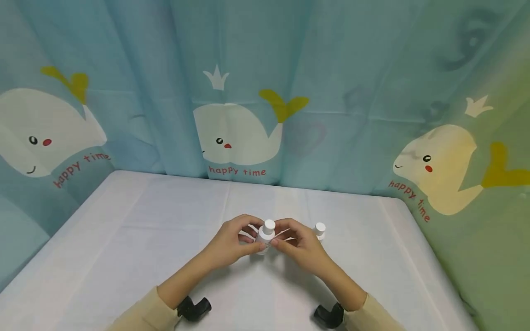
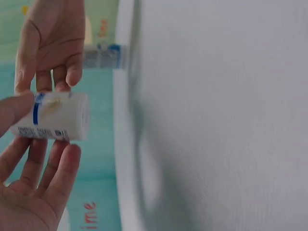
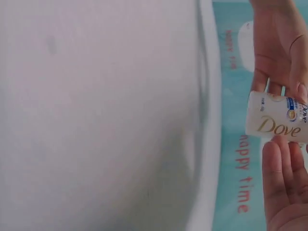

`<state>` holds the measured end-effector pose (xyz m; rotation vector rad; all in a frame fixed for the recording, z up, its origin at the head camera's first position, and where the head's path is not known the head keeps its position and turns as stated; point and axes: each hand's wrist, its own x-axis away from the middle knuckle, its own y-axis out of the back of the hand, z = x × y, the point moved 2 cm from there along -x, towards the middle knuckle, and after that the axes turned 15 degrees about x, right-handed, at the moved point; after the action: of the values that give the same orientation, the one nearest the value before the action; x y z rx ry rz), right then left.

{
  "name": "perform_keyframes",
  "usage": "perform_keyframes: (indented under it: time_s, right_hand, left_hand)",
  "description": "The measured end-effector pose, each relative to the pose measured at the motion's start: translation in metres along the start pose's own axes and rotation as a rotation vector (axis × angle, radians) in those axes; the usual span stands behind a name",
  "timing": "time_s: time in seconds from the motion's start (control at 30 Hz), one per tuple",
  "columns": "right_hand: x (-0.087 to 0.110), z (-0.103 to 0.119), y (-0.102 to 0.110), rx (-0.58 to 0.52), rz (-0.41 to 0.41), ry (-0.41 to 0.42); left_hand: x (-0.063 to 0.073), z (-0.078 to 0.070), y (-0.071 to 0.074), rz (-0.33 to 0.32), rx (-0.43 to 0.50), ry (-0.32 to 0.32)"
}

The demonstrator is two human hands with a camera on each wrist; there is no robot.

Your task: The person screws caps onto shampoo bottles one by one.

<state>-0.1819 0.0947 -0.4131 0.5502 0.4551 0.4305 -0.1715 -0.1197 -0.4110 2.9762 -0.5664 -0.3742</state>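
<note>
A small white Dove bottle (image 1: 265,236) with a white cap is held upright just above the table in front of me. My left hand (image 1: 237,239) grips it from the left, the thumb across its label in the left wrist view. From the other side my right hand (image 1: 301,246) holds it with thumb and fingertips. The gold Dove lettering (image 3: 278,127) shows in the right wrist view. Behind the right hand stands a second white-capped bottle (image 1: 319,230), mostly hidden in the head view; its blurred body (image 2: 102,57) appears in the left wrist view.
A white cloth covers the table (image 1: 174,216). Its far edge meets a blue-green curtain (image 1: 331,151) printed with whales. Black wrist mounts (image 1: 195,309) sit on both forearms, close to the table's near side.
</note>
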Motion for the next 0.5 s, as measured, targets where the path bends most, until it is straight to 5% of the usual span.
perform_keyframes:
  time_s: [0.23, 0.5]
  right_hand:
    - [-0.020, -0.021, -0.009, -0.032, 0.081, -0.089]
    - [-0.020, -0.029, -0.016, -0.053, 0.140, -0.141]
  left_hand:
    - [-0.019, 0.021, 0.012, -0.038, 0.015, 0.081]
    - [-0.022, 0.029, 0.016, -0.060, 0.021, 0.126]
